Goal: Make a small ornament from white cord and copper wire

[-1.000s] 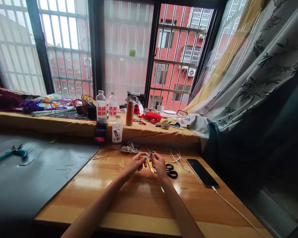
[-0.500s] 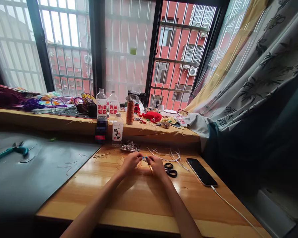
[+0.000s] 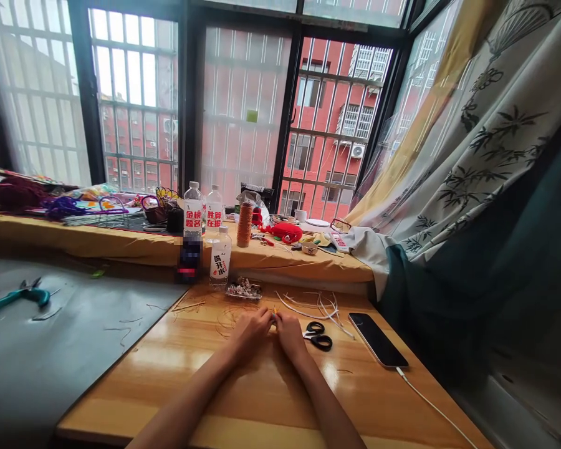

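My left hand [image 3: 253,332] and my right hand [image 3: 290,337] meet over the wooden table, fingertips pinched together. Between them pokes up a small orange-yellow tip [image 3: 275,309], with a bit of blue below it. What they grip is too small and covered to name. Loose loops of thin brown thread [image 3: 224,319] lie just beyond my left hand. Black-handled scissors [image 3: 318,337] rest to the right of my right hand. Behind the hands stands a clear tray [image 3: 244,289] of small whitish and dark pieces.
White cords [image 3: 325,305] and a phone [image 3: 378,340] on a charging cable lie to the right. A water bottle [image 3: 220,259] stands behind the tray. A thread spool [image 3: 244,226] and red crocheted piece [image 3: 287,232] sit on the ledge. Green-handled pliers [image 3: 19,299] lie left.
The view has tilted up a little, so everything sits lower. My hands have turned inward and closed nearer together; the orange-yellow tip now points up between the fingers.
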`<state>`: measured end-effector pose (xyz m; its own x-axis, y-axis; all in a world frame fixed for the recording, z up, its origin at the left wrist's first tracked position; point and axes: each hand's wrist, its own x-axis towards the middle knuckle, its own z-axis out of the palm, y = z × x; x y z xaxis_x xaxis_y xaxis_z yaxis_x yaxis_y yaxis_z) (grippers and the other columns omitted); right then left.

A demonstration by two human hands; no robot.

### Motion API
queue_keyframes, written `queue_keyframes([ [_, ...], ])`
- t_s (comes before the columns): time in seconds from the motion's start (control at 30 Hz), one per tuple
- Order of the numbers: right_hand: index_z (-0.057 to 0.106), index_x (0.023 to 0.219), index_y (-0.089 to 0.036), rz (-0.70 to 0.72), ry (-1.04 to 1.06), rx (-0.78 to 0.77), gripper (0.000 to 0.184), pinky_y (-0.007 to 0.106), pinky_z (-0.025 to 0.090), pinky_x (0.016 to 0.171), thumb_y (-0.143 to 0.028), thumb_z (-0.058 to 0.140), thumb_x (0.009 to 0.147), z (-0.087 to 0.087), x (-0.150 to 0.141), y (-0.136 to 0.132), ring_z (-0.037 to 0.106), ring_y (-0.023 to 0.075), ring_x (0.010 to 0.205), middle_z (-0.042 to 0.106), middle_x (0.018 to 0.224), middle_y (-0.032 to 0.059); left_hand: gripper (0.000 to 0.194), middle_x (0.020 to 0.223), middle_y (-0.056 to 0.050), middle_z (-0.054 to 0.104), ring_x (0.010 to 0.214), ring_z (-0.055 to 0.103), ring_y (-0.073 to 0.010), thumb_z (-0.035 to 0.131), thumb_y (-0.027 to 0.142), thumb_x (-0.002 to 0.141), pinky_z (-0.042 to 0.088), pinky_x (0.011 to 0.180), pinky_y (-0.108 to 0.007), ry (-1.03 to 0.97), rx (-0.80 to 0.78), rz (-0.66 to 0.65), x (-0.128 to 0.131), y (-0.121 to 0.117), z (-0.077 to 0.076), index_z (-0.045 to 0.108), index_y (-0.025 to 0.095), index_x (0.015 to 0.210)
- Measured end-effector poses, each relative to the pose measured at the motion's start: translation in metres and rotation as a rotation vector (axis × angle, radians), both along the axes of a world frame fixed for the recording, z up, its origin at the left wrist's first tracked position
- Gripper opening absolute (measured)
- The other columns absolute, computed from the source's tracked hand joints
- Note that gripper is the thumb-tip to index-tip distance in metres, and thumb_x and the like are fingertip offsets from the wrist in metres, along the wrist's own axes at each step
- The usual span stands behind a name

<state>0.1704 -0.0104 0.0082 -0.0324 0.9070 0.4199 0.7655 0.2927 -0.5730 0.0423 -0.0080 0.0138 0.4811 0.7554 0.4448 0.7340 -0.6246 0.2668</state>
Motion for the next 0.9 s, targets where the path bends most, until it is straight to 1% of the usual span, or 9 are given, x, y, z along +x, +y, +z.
queue_keyframes([
  [0.1, 0.053, 0.054, -0.017, -0.012, 0.200, 0.024, 0.029, 0.023, 0.030, 0.050, -0.026, 0.040, 0.079, -0.002, 0.001, 0.004, 0.047, 0.0133, 0.051, 0.057, 0.054, 0.0034, 0.022, 0.083, -0.005, 0.055, 0.066, 0.053, -0.0134, 0.036, 0.025, 0.084, 0.038, 0.061, -0.022, -0.165, -0.016, 0.001, 0.002, 0.000, -0.001, 0.056, 0.017, 0.082],
  [0.27, 0.048, 0.053, -0.017, 0.042, 0.570, -0.014, 0.036, 0.022, 0.028, 0.043, -0.048, 0.044, 0.072, -0.003, 0.003, 0.008, 0.039, 0.0100, 0.044, 0.046, 0.047, -0.0013, 0.017, 0.072, -0.003, 0.057, 0.067, 0.052, -0.0134, 0.045, 0.025, 0.077, 0.038, 0.063, -0.022, -0.546, -0.125, -0.106, 0.005, 0.002, 0.002, 0.057, 0.016, 0.070],
  [0.4, 0.047, 0.055, -0.017, 0.131, 0.760, -0.080, 0.045, 0.020, 0.021, 0.036, -0.061, 0.045, 0.065, 0.001, 0.002, 0.010, 0.028, 0.0060, 0.036, 0.036, 0.041, -0.0061, 0.021, 0.053, 0.002, 0.048, 0.048, 0.043, -0.0096, 0.052, 0.034, 0.069, 0.033, 0.048, -0.021, -0.790, -0.439, -0.145, 0.009, 0.009, 0.004, 0.055, 0.014, 0.063],
  [0.5, 0.050, 0.057, -0.016, 0.171, 0.771, -0.097, 0.047, 0.019, 0.018, 0.034, -0.063, 0.047, 0.062, 0.005, 0.003, 0.011, 0.025, 0.0050, 0.034, 0.034, 0.040, -0.0070, 0.026, 0.047, 0.006, 0.038, 0.037, 0.031, -0.0062, 0.053, 0.040, 0.065, 0.026, 0.039, -0.019, -0.848, -0.666, -0.176, 0.008, 0.018, 0.001, 0.054, 0.014, 0.066],
  [0.57, 0.052, 0.059, -0.016, 0.187, 0.704, -0.096, 0.046, 0.019, 0.020, 0.034, -0.062, 0.046, 0.064, 0.008, 0.005, 0.011, 0.027, 0.0056, 0.033, 0.037, 0.041, -0.0060, 0.025, 0.048, 0.006, 0.040, 0.039, 0.033, -0.0068, 0.053, 0.040, 0.066, 0.028, 0.040, -0.019, -0.791, -0.656, -0.180, 0.005, 0.023, -0.001, 0.054, 0.014, 0.067],
  [0.63, 0.054, 0.059, -0.016, 0.210, 0.547, -0.053, 0.040, 0.020, 0.026, 0.039, -0.054, 0.046, 0.070, 0.009, 0.006, 0.008, 0.036, 0.0080, 0.038, 0.044, 0.044, -0.0031, 0.020, 0.055, 0.002, 0.048, 0.048, 0.042, -0.0091, 0.051, 0.034, 0.070, 0.033, 0.046, -0.020, -0.654, -0.498, -0.152, 0.000, 0.025, -0.001, 0.056, 0.015, 0.066],
  [0.73, 0.055, 0.057, -0.016, 0.237, 0.202, 0.029, 0.029, 0.021, 0.033, 0.051, -0.031, 0.042, 0.078, 0.006, 0.004, 0.000, 0.050, 0.0124, 0.054, 0.056, 0.057, 0.0023, 0.016, 0.070, -0.002, 0.056, 0.064, 0.050, -0.0128, 0.047, 0.023, 0.074, 0.036, 0.059, -0.022, -0.323, -0.199, -0.044, -0.010, 0.021, 0.000, 0.058, 0.016, 0.066],
  [0.83, 0.056, 0.062, -0.017, 0.212, -0.071, 0.047, 0.024, 0.021, 0.034, 0.058, -0.015, 0.039, 0.079, 0.001, -0.002, -0.006, 0.054, 0.0142, 0.064, 0.061, 0.067, 0.0043, 0.015, 0.079, -0.006, 0.059, 0.072, 0.053, -0.0162, 0.044, 0.018, 0.077, 0.036, 0.065, -0.025, 0.013, -0.043, 0.013, -0.016, 0.013, 0.003, 0.059, 0.016, 0.072],
  [0.9, 0.057, 0.066, -0.017, 0.156, -0.155, 0.051, 0.024, 0.021, 0.034, 0.059, -0.012, 0.038, 0.079, -0.002, -0.005, -0.008, 0.055, 0.0148, 0.067, 0.061, 0.071, 0.0049, 0.018, 0.082, -0.008, 0.059, 0.075, 0.053, -0.0183, 0.041, 0.016, 0.079, 0.036, 0.068, -0.027, 0.116, 0.047, 0.030, -0.016, 0.008, 0.005, 0.058, 0.015, 0.076],
])
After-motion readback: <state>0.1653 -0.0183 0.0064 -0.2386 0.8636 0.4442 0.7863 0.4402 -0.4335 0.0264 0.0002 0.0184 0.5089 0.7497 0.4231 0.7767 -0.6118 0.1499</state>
